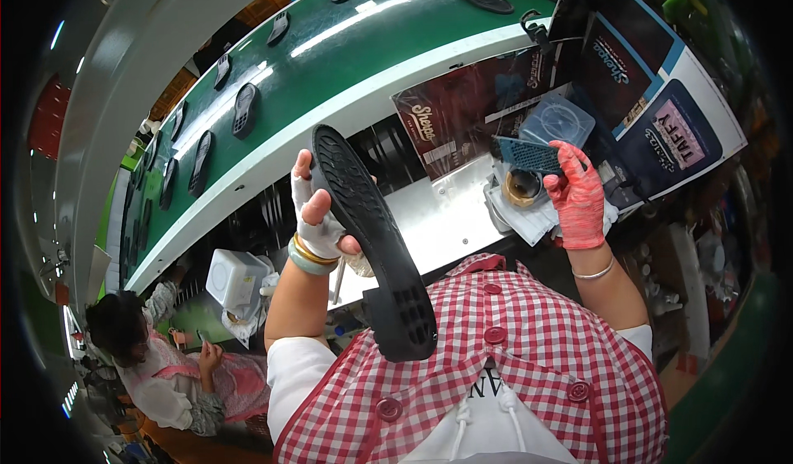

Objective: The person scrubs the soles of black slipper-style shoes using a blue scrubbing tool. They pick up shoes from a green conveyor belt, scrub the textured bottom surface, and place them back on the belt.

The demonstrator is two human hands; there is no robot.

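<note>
A long black shoe sole (359, 208) stands tilted in front of me, its patterned underside showing. My left hand (318, 216), in a white glove with bare fingertips, is closed on the sole's left edge. Further right, my right hand (576, 195) wears a pinkish-red glove. Its thumb and fingers pinch the end of a flat blue-green strip with a dotted surface (529, 156). That strip is over a round container with a tan rim (522, 190), which rests on white cloth or paper.
Beyond the white bench (446, 208) runs a green conveyor belt (372, 59) carrying several soles. Printed boards (669, 138) lean at the right, near a clear plastic tub (557, 121). At the left sits another person (165, 373), beside a white plastic container (234, 280).
</note>
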